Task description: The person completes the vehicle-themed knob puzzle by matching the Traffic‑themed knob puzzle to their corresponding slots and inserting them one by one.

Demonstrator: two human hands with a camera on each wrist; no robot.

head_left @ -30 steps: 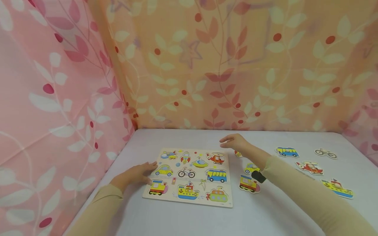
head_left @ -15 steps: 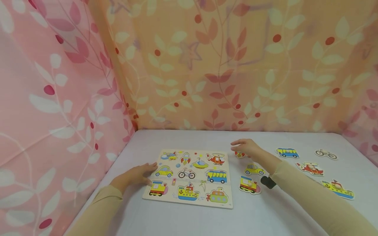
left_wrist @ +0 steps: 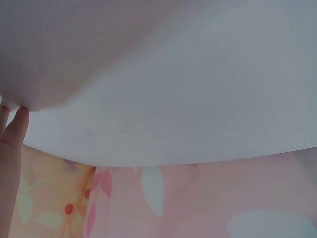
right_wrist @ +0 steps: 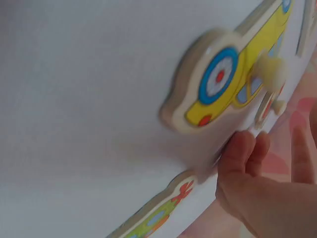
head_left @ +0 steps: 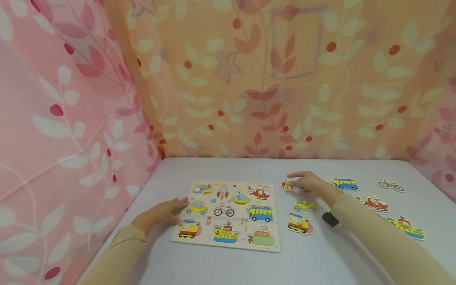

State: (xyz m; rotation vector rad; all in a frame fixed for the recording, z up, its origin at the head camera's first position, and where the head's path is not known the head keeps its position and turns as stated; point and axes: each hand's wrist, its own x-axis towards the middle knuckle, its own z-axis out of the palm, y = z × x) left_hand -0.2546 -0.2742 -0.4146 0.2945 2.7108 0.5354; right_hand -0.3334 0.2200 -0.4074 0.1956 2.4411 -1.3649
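Observation:
My left hand [head_left: 162, 213] rests at the left edge of the wooden puzzle board [head_left: 228, 246], fingers stretched over its rim. In the left wrist view only a few fingers [left_wrist: 16, 130] show at the far left. Right of the board, my right hand [head_left: 308, 183] is beside the rocket piece [head_left: 287, 187], index finger and thumb parted around its knob. The rocket lies on the table. Below this hand lie the yellow car piece [head_left: 305, 205] and the train piece [head_left: 300, 224]. A green submarine piece [right_wrist: 153, 218] shows in the right wrist view, mostly hidden by the arm in the head view.
Farther right lie a bus piece [head_left: 344, 184], a bicycle piece [head_left: 391, 185], a helicopter piece [head_left: 374, 203] and a ship piece [head_left: 406, 228]. A dark wrist camera [head_left: 330, 219] hangs under the right wrist. Patterned curtains [head_left: 228, 99] border the white table [head_left: 228, 269].
My right hand has moved right and slightly down, from above the board's far right corner to beside the rocket piece, uncovering the rocket and the car. The left hand stays put.

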